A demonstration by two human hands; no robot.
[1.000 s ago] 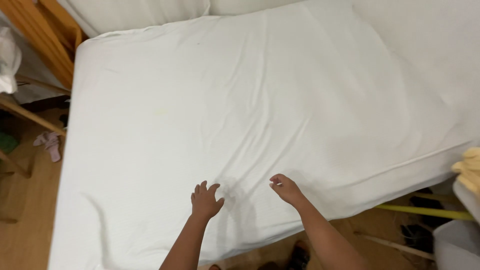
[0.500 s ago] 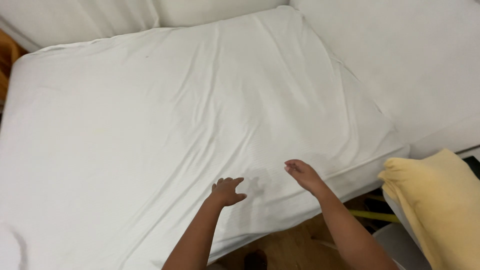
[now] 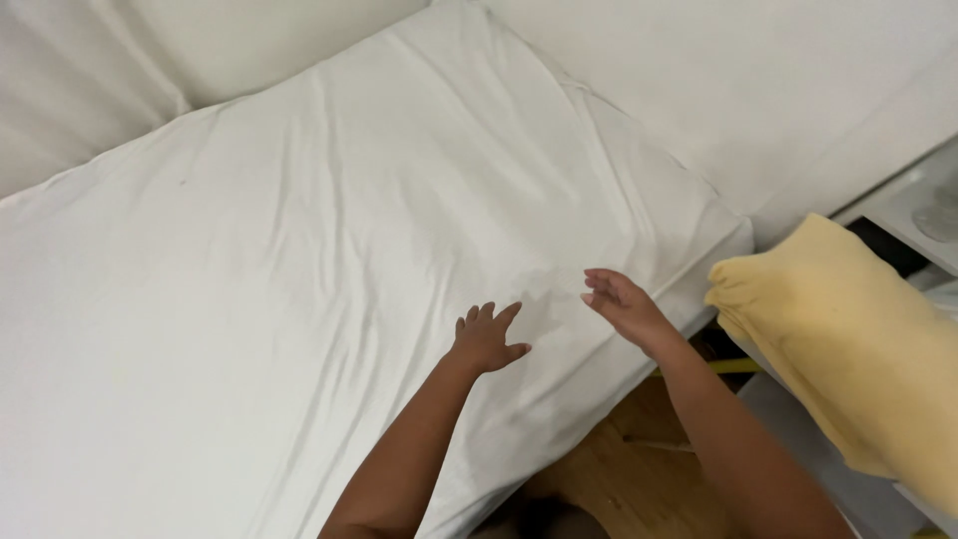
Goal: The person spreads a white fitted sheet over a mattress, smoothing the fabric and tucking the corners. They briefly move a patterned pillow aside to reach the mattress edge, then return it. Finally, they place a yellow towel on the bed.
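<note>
A mattress covered by a white fitted sheet (image 3: 329, 250) fills most of the head view, with soft creases running across it. My left hand (image 3: 486, 339) lies palm down on the sheet near the bed's near edge, fingers spread. My right hand (image 3: 624, 304) hovers just over the sheet a little to the right, fingers apart and holding nothing. Both forearms reach in from the bottom of the view.
A yellow folded cloth or pillow (image 3: 848, 339) lies to the right on a pale surface. White bedding (image 3: 758, 90) lies along the top right. Wooden floor (image 3: 639, 469) shows below the bed's corner. A white shelf edge (image 3: 918, 200) is at far right.
The view has swung right and closer to the bed's corner. The yellow cloth has come further into view. Both hands stay spread on the sheet, drifting slightly toward the corner.
</note>
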